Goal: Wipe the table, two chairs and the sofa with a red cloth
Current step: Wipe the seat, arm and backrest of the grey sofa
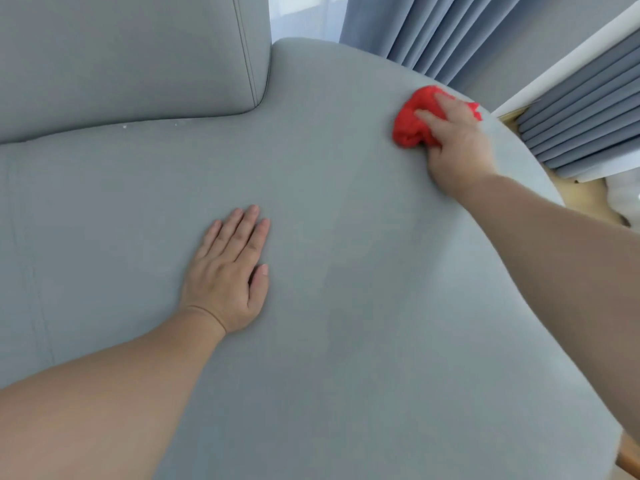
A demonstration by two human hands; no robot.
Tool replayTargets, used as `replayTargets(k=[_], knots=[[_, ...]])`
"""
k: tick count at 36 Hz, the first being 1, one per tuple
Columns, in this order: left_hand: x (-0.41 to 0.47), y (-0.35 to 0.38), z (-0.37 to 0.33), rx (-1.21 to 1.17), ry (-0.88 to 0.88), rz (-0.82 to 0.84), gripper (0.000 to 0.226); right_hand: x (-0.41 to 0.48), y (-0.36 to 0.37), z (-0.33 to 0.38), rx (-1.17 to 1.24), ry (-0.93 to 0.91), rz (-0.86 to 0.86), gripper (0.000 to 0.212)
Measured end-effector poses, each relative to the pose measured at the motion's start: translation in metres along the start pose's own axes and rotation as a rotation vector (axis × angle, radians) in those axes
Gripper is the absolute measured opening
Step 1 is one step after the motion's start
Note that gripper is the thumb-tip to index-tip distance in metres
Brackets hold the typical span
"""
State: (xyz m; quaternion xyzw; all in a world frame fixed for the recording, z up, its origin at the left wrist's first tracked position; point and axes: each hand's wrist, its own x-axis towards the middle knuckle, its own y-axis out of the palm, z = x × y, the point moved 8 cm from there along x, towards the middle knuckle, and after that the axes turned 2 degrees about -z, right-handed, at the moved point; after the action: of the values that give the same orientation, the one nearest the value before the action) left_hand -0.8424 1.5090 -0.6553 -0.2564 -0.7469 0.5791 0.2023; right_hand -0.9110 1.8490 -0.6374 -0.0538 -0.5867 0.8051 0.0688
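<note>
Right, it's the sofa (346, 306) under the hands, its wide grey seat filling nearly everything in front of me. The right hand (457, 150) is out at the far right edge of the seat, where it curves round toward the curtains (433, 26), and it's pressing the red cloth (410, 131) down onto the fabric. The fingers lie fairly straight across the top of the cloth, pushing rather than clutching. The thumb is out of sight, so I can't say whether it hooks a fold. The cloth is bunched into a soft wad, most of it bulging out on the inner side of the hand. The left hand (230, 271) rests flat with straight fingers near the middle of the seat, holding nothing, and looks like a prop for the lean.

That cloth looks light and limp, with no stiffness at all. It'll crumple and roll under a push, and on this matte upholstery I'd guess it drags more than it slides. It's best taken with the palm over the middle of the wad and the loose folds gathered under the fingers, so nothing trails. A few pale specks (124, 126) sit along the seam under the back cushion (121, 57), at the rear edge, well apart from the cloth, so that strip looks not yet wiped
</note>
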Motion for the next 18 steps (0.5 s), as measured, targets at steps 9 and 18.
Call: replayTargets(k=[9, 18], knots=[[-0.001, 0.002, 0.000, -0.011, 0.019, -0.023, 0.061, 0.037, -0.010, -0.029, 0.008, 0.307, -0.133, 0.050], [-0.002, 0.003, 0.000, -0.008, 0.009, -0.021, 0.061, -0.001, 0.008, 0.034, 0.025, -0.019, 0.029, 0.055]])
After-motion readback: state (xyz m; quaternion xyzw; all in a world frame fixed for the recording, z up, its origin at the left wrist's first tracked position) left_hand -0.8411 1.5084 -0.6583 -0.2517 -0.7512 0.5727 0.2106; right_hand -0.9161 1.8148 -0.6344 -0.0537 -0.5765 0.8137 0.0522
